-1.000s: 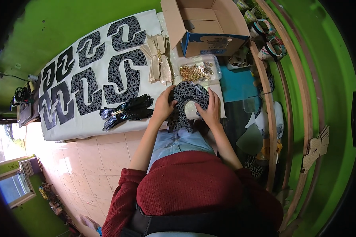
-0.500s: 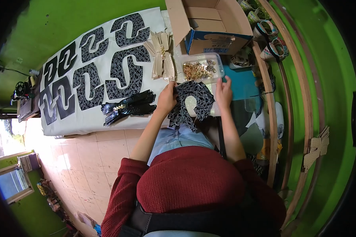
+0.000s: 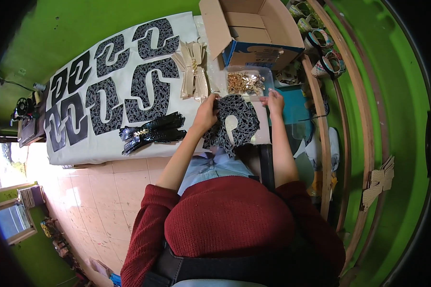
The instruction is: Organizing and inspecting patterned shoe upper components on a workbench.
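My left hand (image 3: 207, 115) is closed on the upper left edge of a black-and-grey patterned cut piece (image 3: 246, 124) with a rounded opening in it. The piece lies at the table's near edge, above my lap. To its right is my right hand (image 3: 275, 103), fingers apart, close to the near right corner of a clear plastic container (image 3: 270, 76). Whether the fingertips touch the container is hard to tell. Small gold-coloured metal pieces (image 3: 244, 83) fill much of the container. Left of my left forearm lies a shiny black strappy piece (image 3: 151, 132) with a gold ornament.
Several patterned S-shaped cut pieces (image 3: 151, 91) lie on the white-covered table (image 3: 187, 112). A beige strappy bundle (image 3: 194, 69) lies beside an open cardboard box (image 3: 256, 55) at the back. Wooden rails (image 3: 323, 143) with patterned shoes (image 3: 328, 64) line the right side.
The patterned piece has turned slightly, and its opening looks narrower. My right hand has shifted a little, its fingers less stretched. The metal pieces sit differently in view.
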A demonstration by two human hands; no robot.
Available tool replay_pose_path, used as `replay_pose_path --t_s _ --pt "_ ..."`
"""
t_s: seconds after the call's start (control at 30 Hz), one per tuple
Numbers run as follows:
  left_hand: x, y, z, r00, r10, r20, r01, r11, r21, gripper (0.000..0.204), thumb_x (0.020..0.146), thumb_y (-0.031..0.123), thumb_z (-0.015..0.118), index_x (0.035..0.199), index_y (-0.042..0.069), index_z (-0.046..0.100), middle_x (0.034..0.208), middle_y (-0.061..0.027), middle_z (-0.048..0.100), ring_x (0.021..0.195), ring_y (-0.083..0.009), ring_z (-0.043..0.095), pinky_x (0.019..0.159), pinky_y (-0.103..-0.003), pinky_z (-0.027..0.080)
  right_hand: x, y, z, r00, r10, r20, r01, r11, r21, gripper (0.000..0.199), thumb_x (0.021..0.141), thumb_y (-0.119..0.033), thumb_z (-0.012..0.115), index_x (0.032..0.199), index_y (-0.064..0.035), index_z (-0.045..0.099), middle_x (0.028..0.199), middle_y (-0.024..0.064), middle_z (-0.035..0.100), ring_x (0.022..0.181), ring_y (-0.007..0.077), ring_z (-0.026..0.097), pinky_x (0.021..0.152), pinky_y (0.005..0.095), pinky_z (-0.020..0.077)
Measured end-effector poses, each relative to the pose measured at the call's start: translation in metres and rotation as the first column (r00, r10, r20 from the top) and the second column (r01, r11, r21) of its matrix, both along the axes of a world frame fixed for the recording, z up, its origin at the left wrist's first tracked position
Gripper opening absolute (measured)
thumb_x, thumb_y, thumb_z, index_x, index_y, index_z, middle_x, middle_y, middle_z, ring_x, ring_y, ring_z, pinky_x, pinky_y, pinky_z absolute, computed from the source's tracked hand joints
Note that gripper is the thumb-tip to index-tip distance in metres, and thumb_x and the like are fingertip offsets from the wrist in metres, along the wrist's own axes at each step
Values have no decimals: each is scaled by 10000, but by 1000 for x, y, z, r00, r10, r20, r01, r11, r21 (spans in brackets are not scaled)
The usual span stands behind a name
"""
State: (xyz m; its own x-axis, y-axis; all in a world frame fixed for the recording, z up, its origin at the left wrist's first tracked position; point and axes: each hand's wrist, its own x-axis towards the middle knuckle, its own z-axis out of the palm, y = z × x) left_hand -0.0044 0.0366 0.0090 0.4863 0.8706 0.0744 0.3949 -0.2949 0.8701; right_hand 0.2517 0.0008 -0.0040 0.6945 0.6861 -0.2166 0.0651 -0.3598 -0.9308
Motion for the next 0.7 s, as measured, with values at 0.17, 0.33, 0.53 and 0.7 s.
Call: replay_pose_path --t_s 0.17,0.33,0.53,0.7 --pt "10 6 -2 993 4 -121 10 993 114 423 674 -79 600 1073 30 511 1055 -195 532 988 -377 516 843 -413 432 -5 -6 5 992 -23 -126 27 999 29 438 912 -305 485 1155 59 477 783 158 657 563 165 605 545 239 470" --pt "9 -17 8 990 111 -82 -96 981 169 453 692 -62 606 1124 48 528 1150 -153 510 1059 -349 500 882 -395 433 -43 -47 15 895 -54 442 40 998 40 456 808 -331 625 1095 5 511 850 109 626 772 240 597 679 325 458" --pt "5 -28 1 990 107 -96 -69 939 336 452 741 -42 575 1175 74 527 1212 -131 497 1140 -317 471 923 -376 422 -79 -81 10 545 289 787 -278 948 -156 486 661 -250 755 1070 -67 565 1059 86 554 998 292 497 855 385 399" --pt "-3 -32 -4 999 27 25 -36 873 487 330 736 -42 574 1050 62 568 1117 -106 576 1097 -303 516 964 -418 393 -80 -80 4 599 252 760 -253 960 -118 526 613 -203 783 1072 -100 546 1098 62 526 1048 270 464 885 400 359"
